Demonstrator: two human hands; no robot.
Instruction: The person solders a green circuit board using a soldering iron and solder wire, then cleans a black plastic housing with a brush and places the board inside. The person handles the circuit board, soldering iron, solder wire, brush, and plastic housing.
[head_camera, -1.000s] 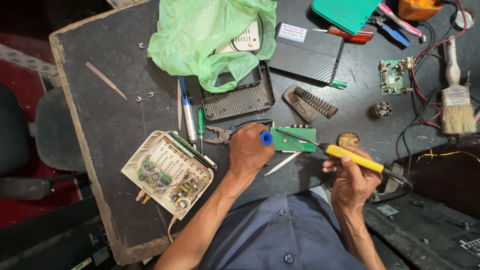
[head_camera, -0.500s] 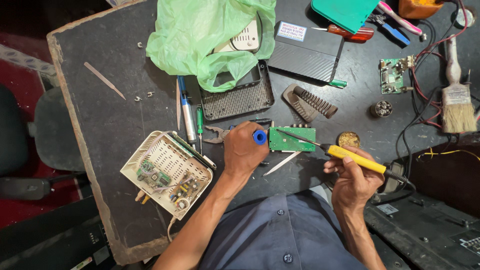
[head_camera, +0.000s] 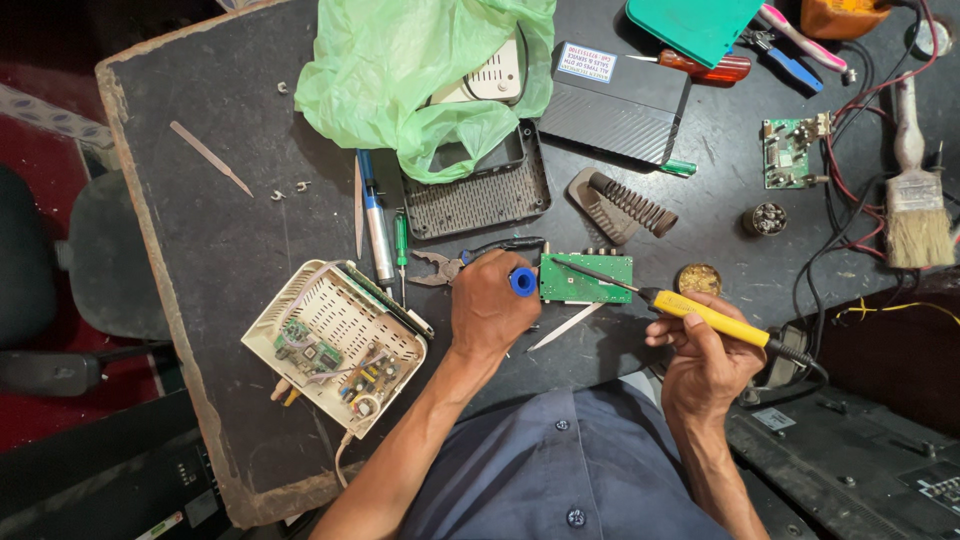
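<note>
A small green circuit board (head_camera: 588, 279) lies on the dark worktable (head_camera: 230, 250) in front of me. My right hand (head_camera: 708, 360) grips a yellow-handled soldering iron (head_camera: 700, 313), and its thin tip rests over the board. My left hand (head_camera: 490, 315) is closed around a blue-tipped tool (head_camera: 522, 281) held at the board's left edge. A pair of pliers (head_camera: 445, 268) lies just left of that hand.
An opened white electronics case (head_camera: 335, 345) sits at left, a green plastic bag (head_camera: 420, 70) over a white device behind. A black box (head_camera: 615, 100), coiled iron stand (head_camera: 625, 200), flux tin (head_camera: 698, 279), brush (head_camera: 915, 200) and another small board (head_camera: 790, 150) crowd the right.
My left hand with the blue-tipped tool has shifted slightly left along the board's edge. The right hand and soldering iron have barely moved.
</note>
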